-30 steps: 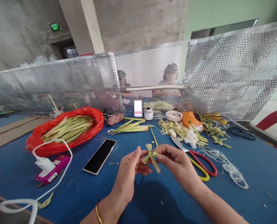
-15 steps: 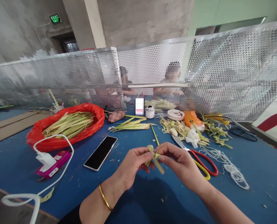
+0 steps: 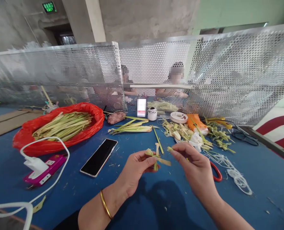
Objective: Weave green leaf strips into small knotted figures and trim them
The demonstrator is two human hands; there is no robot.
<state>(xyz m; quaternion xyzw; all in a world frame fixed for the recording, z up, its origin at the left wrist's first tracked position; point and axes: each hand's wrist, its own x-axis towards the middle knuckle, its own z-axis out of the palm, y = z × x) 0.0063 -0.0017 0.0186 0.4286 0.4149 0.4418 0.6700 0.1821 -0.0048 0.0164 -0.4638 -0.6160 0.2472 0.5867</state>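
Note:
My left hand (image 3: 136, 166) pinches a small bundle of folded leaf strips (image 3: 164, 161), whose pale green ends stick out past the fingertips. To its right, apart from that bundle, my right hand (image 3: 195, 163) has thumb and forefinger closed on a small yellow-green leaf piece (image 3: 169, 149). Behind both hands a single green stalk (image 3: 158, 139) lies on the blue table. Scissors (image 3: 216, 173) with a red handle are mostly covered by my right hand and wrist.
A red plastic bag (image 3: 24, 135) of long leaves stands left, near a black-screened phone (image 3: 99, 157) and a purple power strip (image 3: 46, 169). Cut leaf scraps (image 3: 177, 129), a tape roll (image 3: 179, 117) and white string (image 3: 239, 179) lie right. A perforated metal screen (image 3: 153, 67) runs behind, with people beyond.
My hands have parted. The right has moved off rightward with a small leaf piece, while the left keeps the bundle, now turned. The view has shifted slightly, and my right hand covers more of the scissors.

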